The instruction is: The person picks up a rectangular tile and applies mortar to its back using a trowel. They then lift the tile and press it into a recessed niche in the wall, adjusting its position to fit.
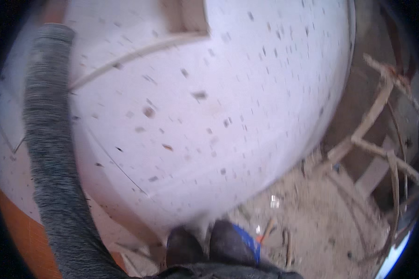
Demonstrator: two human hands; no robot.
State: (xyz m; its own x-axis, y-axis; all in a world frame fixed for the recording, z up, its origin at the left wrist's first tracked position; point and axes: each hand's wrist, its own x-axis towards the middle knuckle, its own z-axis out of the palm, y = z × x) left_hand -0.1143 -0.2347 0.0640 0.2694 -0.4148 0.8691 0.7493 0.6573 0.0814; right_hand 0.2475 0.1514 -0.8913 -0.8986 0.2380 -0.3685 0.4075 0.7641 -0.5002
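Note:
My left arm, in a grey knitted sleeve (51,121), reaches up along the left side over a white sheet-like surface (265,130). Only the wrist end of my left hand (55,11) shows at the top edge; its fingers are cut off, so what it holds or touches is hidden. Just right of the sleeve, a thin pale strip (139,53) curves across the surface to a brown block-like piece (188,18) at the top. Small dark flecks and chips lie scattered over the white. My right hand is out of the picture.
A rough wooden frame (375,109) stands at the right beyond the white surface's curved edge. Dusty ground (312,223) with sticks and debris lies below it. Near my dark-clad knees (226,242) is something blue (246,242). An orange-brown panel (25,232) is at lower left.

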